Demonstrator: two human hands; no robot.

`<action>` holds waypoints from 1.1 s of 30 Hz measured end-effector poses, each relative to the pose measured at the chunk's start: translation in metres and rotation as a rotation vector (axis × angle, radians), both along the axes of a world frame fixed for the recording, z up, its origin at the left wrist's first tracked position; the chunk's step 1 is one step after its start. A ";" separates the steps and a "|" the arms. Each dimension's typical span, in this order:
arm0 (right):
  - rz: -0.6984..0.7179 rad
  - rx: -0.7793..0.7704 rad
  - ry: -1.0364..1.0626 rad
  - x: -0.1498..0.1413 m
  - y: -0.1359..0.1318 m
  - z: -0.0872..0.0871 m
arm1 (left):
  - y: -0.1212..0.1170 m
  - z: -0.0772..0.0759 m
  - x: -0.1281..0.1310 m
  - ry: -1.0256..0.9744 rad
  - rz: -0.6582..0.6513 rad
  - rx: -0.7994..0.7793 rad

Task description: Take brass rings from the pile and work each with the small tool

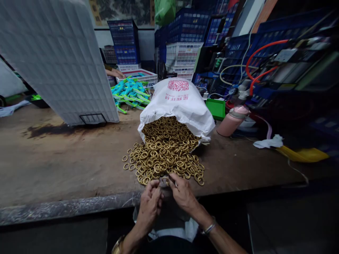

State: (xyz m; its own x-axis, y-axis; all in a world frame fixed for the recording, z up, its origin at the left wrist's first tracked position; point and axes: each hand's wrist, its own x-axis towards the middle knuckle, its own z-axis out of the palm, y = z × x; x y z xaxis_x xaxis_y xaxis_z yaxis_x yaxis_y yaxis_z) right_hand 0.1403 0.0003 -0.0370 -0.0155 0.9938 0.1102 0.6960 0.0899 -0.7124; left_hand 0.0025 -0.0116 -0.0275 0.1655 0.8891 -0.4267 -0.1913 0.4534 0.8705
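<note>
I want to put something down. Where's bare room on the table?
On the table: a wide patch left of the gold rings, in front of the white panel, and a smaller one right of the rings, in front of the pink bottle. The middle is crowded with rings and the white bag.

A: Where does this view look from?
B: The head of the person working, at the near side of the worktop (pixel 79 169), looking forward and down.
A: How near is it?
B: Close above the left hand (pixel 150 204) and the right hand (pixel 183 194), low in the middle of the frame. It takes in a wide sweep too, out over the white sack (pixel 176 100) to the blue crates (pixel 123 35) stacked farther back, near the top edge.
</note>
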 end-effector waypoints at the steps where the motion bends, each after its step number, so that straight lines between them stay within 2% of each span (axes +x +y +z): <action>1: 0.032 -0.008 0.071 0.001 -0.002 0.001 | 0.001 0.003 0.001 0.015 -0.007 0.012; 7: 0.111 -0.151 0.384 0.001 -0.014 0.011 | 0.002 0.008 0.003 0.084 -0.056 0.089; 10: 0.079 -0.259 0.476 -0.001 -0.015 0.013 | 0.001 0.007 0.002 0.171 -0.024 0.267; 13: 0.031 -0.305 0.501 -0.002 -0.014 0.013 | -0.002 0.007 0.001 0.224 -0.052 0.430; 15: 0.014 -0.296 0.496 -0.002 -0.013 0.013 | -0.003 0.006 0.000 0.215 -0.101 0.399; 20: -0.009 -0.205 0.379 -0.003 -0.013 0.014 | -0.005 0.002 0.000 0.084 -0.233 0.123; 24: 0.008 -0.185 0.356 -0.001 -0.014 0.011 | -0.005 0.000 0.000 -0.057 -0.222 -0.021; 28: -0.026 -0.170 0.118 0.004 -0.019 0.006 | -0.006 0.004 0.000 -0.094 -0.180 -0.031; 33: 0.095 -0.191 -0.190 0.002 -0.028 0.010 | -0.006 0.010 0.001 -0.073 -0.150 0.015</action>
